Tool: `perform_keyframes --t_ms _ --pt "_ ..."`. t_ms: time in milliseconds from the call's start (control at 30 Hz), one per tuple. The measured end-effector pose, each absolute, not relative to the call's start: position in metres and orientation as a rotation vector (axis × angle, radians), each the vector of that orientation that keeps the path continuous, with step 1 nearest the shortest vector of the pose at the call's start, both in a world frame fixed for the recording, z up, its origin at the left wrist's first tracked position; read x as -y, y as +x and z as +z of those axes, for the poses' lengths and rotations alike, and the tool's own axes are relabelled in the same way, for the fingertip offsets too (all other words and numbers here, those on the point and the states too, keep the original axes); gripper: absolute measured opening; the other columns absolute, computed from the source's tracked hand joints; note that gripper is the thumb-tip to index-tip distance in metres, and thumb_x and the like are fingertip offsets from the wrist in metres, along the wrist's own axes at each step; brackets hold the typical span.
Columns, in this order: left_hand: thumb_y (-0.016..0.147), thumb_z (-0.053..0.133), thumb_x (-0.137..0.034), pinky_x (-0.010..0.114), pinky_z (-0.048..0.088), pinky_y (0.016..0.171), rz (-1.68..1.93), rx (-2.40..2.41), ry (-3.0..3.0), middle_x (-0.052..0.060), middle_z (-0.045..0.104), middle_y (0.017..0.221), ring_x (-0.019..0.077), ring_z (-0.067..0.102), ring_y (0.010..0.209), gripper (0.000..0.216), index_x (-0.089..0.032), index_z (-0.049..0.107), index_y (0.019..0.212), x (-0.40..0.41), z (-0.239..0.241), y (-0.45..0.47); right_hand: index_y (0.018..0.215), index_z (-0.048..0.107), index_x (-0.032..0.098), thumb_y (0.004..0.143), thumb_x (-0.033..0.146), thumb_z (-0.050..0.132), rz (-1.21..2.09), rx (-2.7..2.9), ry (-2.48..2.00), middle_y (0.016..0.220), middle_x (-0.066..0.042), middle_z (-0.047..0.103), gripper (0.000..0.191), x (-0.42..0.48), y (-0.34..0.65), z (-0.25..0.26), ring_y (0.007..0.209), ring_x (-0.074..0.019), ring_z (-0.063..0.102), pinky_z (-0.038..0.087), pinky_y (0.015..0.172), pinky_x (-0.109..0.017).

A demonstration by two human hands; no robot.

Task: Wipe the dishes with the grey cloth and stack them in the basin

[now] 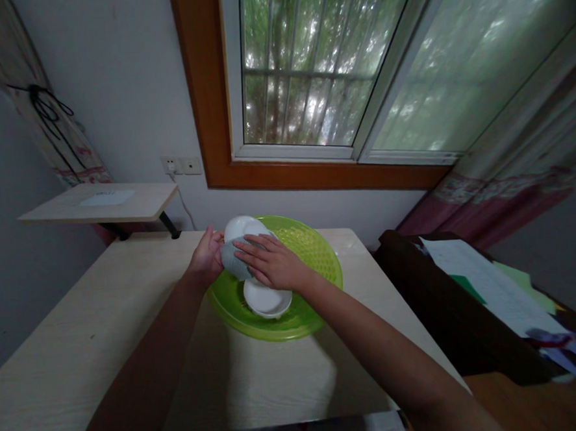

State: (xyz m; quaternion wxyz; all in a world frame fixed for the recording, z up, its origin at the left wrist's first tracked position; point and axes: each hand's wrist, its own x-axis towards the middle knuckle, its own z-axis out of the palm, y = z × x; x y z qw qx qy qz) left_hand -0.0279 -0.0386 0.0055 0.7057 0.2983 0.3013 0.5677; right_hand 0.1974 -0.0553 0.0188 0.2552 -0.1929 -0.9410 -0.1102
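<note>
Over the left part of a round green plastic basket (280,335), my left hand (208,256) grips the edge of a white bowl (242,226). A grey cloth (233,259) lies against that bowl, covering its near side. My right hand (277,263) presses on the cloth with its fingers lying nearly flat and stretched to the left. Just below the cloth, a second white bowl or dish (268,300) rests in the basket, its upper part hidden by my right hand. The left fingertips are partly hidden behind the bowl and cloth.
The basket stands on a pale wooden table (278,378). A small raised shelf (135,202) with a paper label is at the back left. Behind are a wall socket (180,165) and a wood-framed window (315,178). Papers (487,288) lie on dark furniture at right.
</note>
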Motion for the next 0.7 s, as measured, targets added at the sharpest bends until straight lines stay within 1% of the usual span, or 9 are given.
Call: perform_keyframes --t_ms 100,233,333,400,500,567,633,700 --pt "0.1 0.036 -0.053 0.029 0.055 0.062 1.264 -0.655 0.678 0.007 0.07 0.077 0.0185 0.068 0.07 0.044 -0.017 0.06 0.092 0.0382 0.0042 -0.0277 0.153 0.039 0.025 0.099 0.03 0.05 -0.287 2.505 -0.602 0.16 -0.003 0.038 0.055 0.0528 0.1997 0.0179 0.151 -0.0236 0.026 0.028 0.122 -0.05" --pt "0.099 0.036 -0.054 0.03 0.055 0.062 1.245 -0.677 0.675 0.007 0.07 0.075 0.0186 0.067 0.068 0.045 -0.016 0.059 0.091 0.0386 0.0062 -0.0275 0.149 0.045 0.023 0.098 0.028 0.051 -0.287 2.512 -0.52 0.157 -0.004 0.043 0.052 0.0518 0.2033 0.0173 0.149 -0.0229 0.031 0.03 0.122 -0.048" --pt "0.098 0.039 -0.055 0.031 0.055 0.063 1.235 -0.689 0.676 0.008 0.07 0.077 0.0197 0.068 0.07 0.045 -0.016 0.059 0.09 0.0402 0.0082 -0.0265 0.147 0.048 0.024 0.097 0.026 0.051 -0.281 2.536 -0.432 0.155 -0.003 0.046 0.051 0.0536 0.2028 0.0183 0.148 -0.0219 0.033 0.032 0.121 -0.046" --pt "0.096 0.045 -0.055 0.029 0.054 0.06 1.234 -0.69 0.692 0.008 0.07 0.078 0.0189 0.067 0.068 0.042 -0.016 0.06 0.09 0.0411 0.0084 -0.0252 0.147 0.048 0.024 0.097 0.025 0.051 -0.275 2.55 -0.429 0.156 -0.002 0.045 0.051 0.0544 0.2021 0.0193 0.148 -0.0222 0.034 0.033 0.12 -0.046" --pt "0.094 0.053 -0.049 0.027 0.05 0.055 1.224 -0.676 0.721 0.006 0.07 0.074 0.0157 0.063 0.058 0.035 -0.015 0.061 0.091 0.0412 0.0061 -0.0229 0.149 0.046 0.026 0.096 0.025 0.052 -0.268 2.572 -0.448 0.157 -0.002 0.043 0.053 0.0539 0.2024 0.0195 0.146 -0.0237 0.036 0.035 0.118 -0.047" --pt "0.092 0.057 -0.042 0.025 0.049 0.054 1.21 -0.657 0.736 0.005 0.069 0.073 0.0138 0.061 0.056 0.03 -0.013 0.064 0.094 0.0405 0.0039 -0.022 0.149 0.046 0.026 0.097 0.024 0.052 -0.269 2.583 -0.451 0.157 -0.002 0.042 0.053 0.0533 0.2035 0.0187 0.142 -0.0243 0.041 0.039 0.115 -0.047" --pt "0.092 0.059 -0.038 0.024 0.048 0.053 1.192 -0.647 0.751 0.005 0.07 0.073 0.0132 0.061 0.056 0.027 -0.011 0.065 0.096 0.0396 0.0022 -0.0221 0.149 0.046 0.027 0.098 0.024 0.05 -0.281 2.593 -0.451 0.157 -0.002 0.043 0.051 0.0532 0.2045 0.0174 0.135 -0.0242 0.048 0.042 0.112 -0.045" --pt "0.092 0.058 -0.038 0.024 0.047 0.051 1.179 -0.655 0.763 0.006 0.069 0.071 0.0131 0.06 0.054 0.027 -0.012 0.064 0.091 0.0392 0.0018 -0.0231 0.149 0.045 0.029 0.1 0.023 0.049 -0.297 2.602 -0.449 0.157 -0.001 0.043 0.05 0.0534 0.205 0.0161 0.128 -0.0238 0.052 0.045 0.108 -0.044"
